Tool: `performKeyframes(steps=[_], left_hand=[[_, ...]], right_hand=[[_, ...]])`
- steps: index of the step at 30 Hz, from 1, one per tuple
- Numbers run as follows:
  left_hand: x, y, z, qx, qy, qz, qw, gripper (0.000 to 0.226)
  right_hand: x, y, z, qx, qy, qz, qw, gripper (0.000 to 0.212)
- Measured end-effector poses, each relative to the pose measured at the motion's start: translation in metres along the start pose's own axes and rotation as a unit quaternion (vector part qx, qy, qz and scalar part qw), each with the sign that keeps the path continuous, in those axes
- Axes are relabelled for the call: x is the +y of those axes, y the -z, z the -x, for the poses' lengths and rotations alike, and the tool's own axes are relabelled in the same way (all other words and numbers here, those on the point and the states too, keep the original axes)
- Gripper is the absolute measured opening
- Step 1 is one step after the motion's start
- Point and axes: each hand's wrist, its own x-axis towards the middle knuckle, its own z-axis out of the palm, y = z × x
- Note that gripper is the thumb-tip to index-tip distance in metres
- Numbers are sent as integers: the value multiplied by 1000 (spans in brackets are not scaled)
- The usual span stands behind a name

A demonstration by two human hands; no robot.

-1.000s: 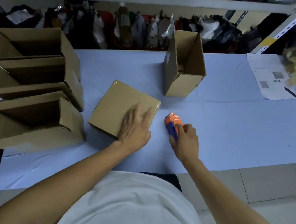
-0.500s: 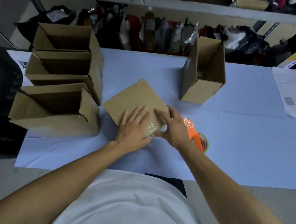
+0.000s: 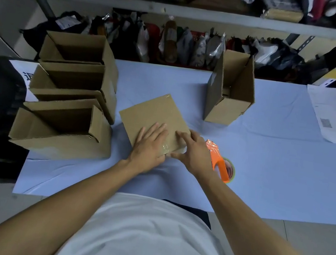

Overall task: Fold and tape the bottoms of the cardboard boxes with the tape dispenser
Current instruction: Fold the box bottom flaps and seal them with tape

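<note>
On the table [image 3: 265,161], the upturned cardboard box [image 3: 156,115] lies under both hands: left hand [image 3: 149,146] flat on the tape, right hand [image 3: 193,152] spread at its corner. Firm strokes outward should seat the tape ends; the tape dispenser [image 3: 220,164] lies just beside.

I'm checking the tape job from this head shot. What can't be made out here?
- Tape seam on the box, head view: its near end lies under the left hand and right hand.
- Tape dispenser: partly behind the right wrist.
- Printed sheet: cut by the right edge, print too small to read.
- Stacked boxes: bottoms face away.
</note>
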Motion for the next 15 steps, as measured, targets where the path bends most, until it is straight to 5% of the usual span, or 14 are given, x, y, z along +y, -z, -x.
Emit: performKeyframes(steps=[7,15], left_hand=[[1,10,2,-56,-13,62,996,91],[6,11,3,-53,-11,23,998,81]], right_hand=[[2,4,0,6,39,36,999,56],[-8,-1,3,5,8,47,999,64]])
